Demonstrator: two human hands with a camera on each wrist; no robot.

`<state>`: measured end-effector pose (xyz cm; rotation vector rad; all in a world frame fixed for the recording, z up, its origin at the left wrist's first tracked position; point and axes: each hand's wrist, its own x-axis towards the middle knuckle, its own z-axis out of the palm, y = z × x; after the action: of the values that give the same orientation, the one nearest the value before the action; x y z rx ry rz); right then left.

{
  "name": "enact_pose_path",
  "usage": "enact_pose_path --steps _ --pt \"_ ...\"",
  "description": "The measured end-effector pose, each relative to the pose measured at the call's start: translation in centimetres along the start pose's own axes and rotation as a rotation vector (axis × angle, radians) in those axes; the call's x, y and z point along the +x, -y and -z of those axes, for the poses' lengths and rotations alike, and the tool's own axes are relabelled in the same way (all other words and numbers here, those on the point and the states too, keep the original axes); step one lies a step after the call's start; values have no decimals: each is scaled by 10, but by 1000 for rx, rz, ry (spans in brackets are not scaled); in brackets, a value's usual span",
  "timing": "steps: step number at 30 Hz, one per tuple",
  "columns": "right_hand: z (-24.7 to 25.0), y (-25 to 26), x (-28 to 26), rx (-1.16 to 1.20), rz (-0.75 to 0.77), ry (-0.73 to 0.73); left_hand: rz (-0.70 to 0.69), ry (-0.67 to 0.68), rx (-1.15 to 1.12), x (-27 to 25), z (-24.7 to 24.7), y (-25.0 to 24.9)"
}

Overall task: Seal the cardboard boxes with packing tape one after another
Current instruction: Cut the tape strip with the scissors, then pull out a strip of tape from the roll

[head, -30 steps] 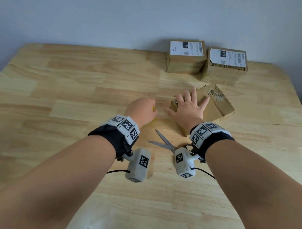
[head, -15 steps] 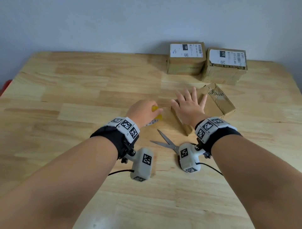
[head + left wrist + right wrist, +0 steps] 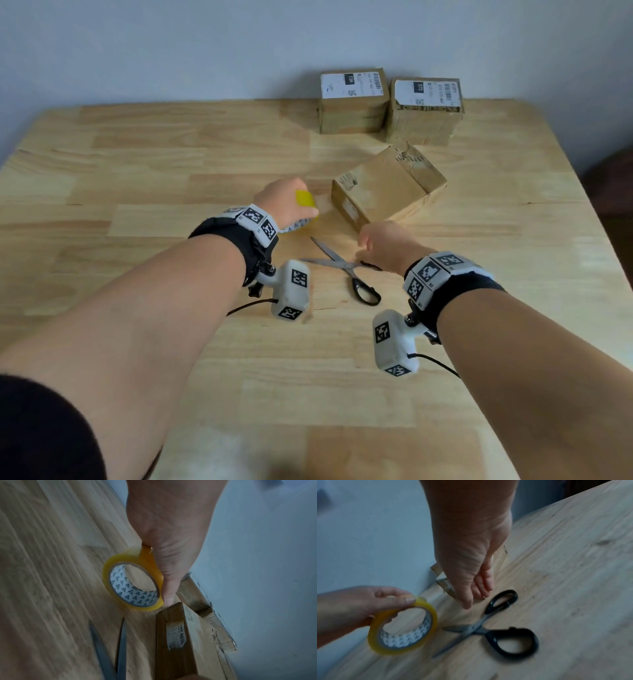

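My left hand (image 3: 291, 209) grips a yellow roll of packing tape (image 3: 306, 201), held just above the table to the left of a tilted cardboard box (image 3: 387, 185). The left wrist view shows the roll (image 3: 133, 582) with its printed core, close to the box corner (image 3: 175, 635). My right hand (image 3: 375, 241) hovers open and empty in front of the box, over the scissors (image 3: 346, 267). In the right wrist view its relaxed fingers (image 3: 485, 582) point down beside the black scissor handles (image 3: 511, 645). No tape strip is visible on the box top.
Two more cardboard boxes with white labels stand against the wall at the back, one on the left (image 3: 354, 101) and one on the right (image 3: 426, 109). The scissors lie with blades apart on the wooden table (image 3: 137, 192). The table's right edge is near the box.
My right hand has come off the top of the near box and drawn back over the scissors. My left hand still grips the tape roll, which now shows more.
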<state>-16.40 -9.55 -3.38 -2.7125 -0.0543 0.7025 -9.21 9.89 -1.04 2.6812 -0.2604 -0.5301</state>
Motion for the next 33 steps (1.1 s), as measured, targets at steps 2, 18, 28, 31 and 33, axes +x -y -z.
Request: enact_pose_path --steps 2,18,28,31,33 --pt "-14 -2 -6 -37 -34 53 -7 -28 -59 -4 -2 0" --pt "-51 -16 -25 -164 19 19 29 -76 -185 -16 -8 7" --pt "15 -18 -45 182 -110 232 127 116 -171 -13 -2 -1" --pt "23 -18 -52 420 -157 332 131 122 -82 -6 -5 1" --pt "21 -16 -52 536 -193 368 128 123 -49 -3 -7 3"
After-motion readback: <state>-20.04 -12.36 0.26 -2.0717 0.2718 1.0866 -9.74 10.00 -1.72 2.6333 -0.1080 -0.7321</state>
